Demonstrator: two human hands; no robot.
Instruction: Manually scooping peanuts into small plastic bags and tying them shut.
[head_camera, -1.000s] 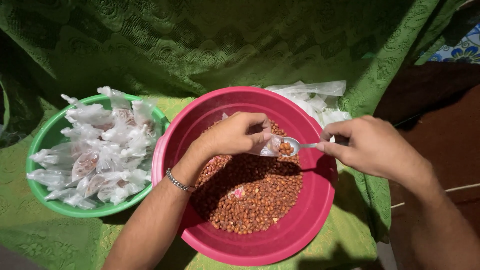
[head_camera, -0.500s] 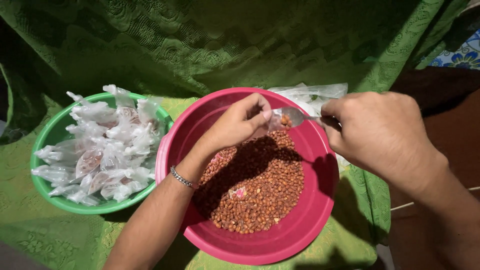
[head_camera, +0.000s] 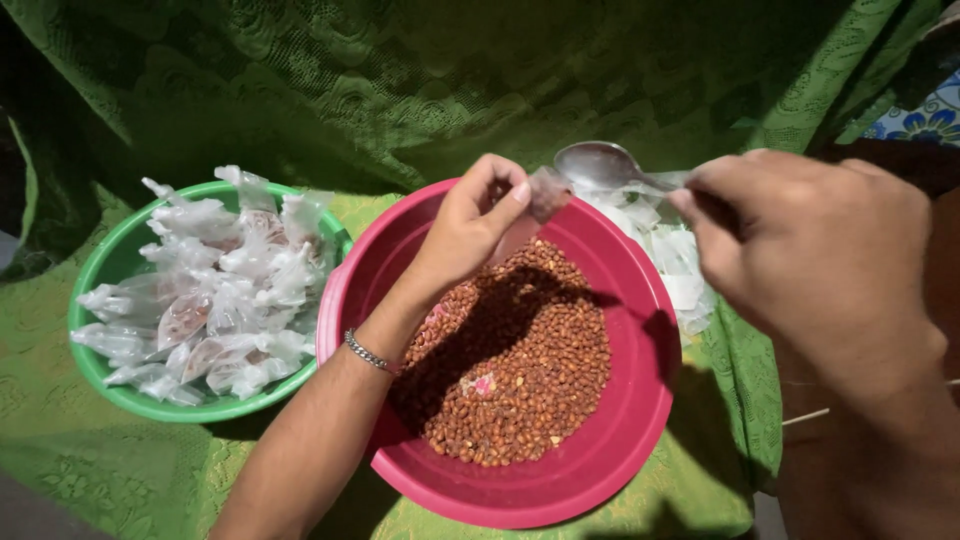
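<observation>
Above the far rim of the pink basin (head_camera: 640, 420), in the head view, a small clear plastic bag (head_camera: 535, 208) hangs from the left hand (head_camera: 462, 240). Thumb and forefinger are pinched shut on the bag's mouth, the other fingers curled under, and a few brown nuts show through the film at its lower end. A chain bracelet (head_camera: 366, 352) circles that wrist.

Just to the right of the bag, slightly higher and not touching it, sits the bowl of a metal spoon (head_camera: 598, 163). Its bowl looks empty. The right hand (head_camera: 815, 255) holds the spoon's handle in a closed grip, fingers folded around it, knuckles toward the camera; the hand is large and close in the picture.

Below both hands the basin holds a heap of brown peanuts (head_camera: 520, 360). Beside the basin's left edge, a green bowl (head_camera: 100, 265) is piled with knotted, filled bags (head_camera: 215, 290). Behind the basin's right rim, under the spoon, lies a loose stack of empty plastic bags (head_camera: 675, 260). Everything rests on a green lace cloth (head_camera: 90, 460).
</observation>
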